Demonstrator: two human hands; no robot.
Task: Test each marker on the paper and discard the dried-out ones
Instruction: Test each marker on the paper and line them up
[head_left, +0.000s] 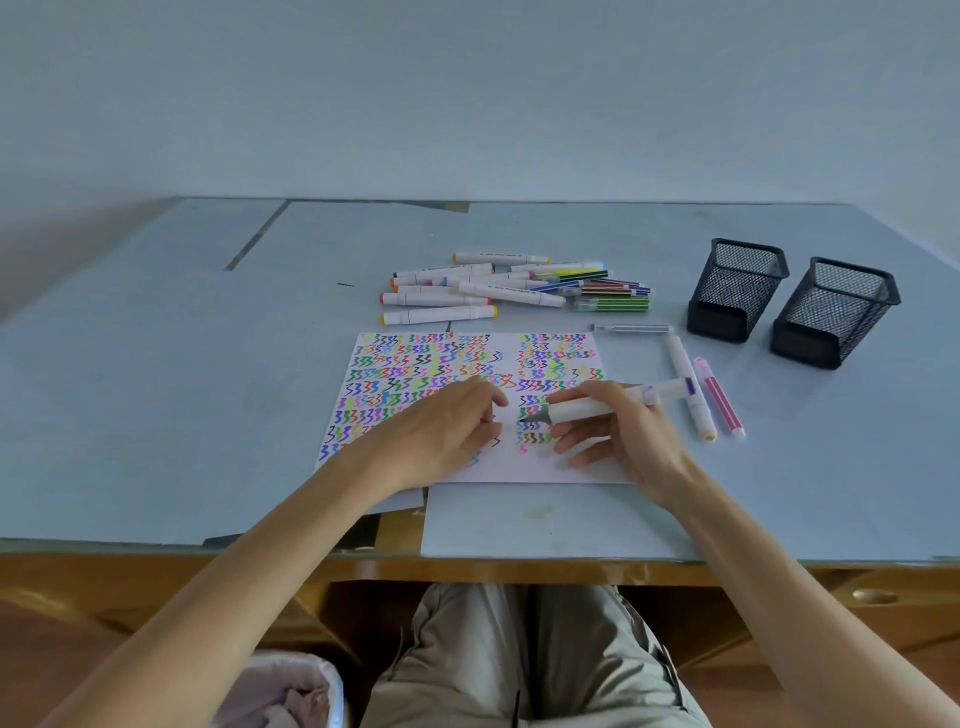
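Both hands (530, 426) hide part of the paper's (415, 384) squiggles.

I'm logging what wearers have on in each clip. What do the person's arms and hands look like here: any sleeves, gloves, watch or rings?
Both forearms are bare up to the frame edge, with no sleeves showing. The left hand and right hand wear no gloves; no watch, bracelet or ring is visible.

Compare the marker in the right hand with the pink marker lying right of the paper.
The marker held by the right hand is thick, white-barrelled and uncapped, its dark tip at the paper. The pink marker is thinner, striped pink, and lies untouched on the table. The held one points left; the pink one lies roughly front to back. Both sit close to the paper's right side.
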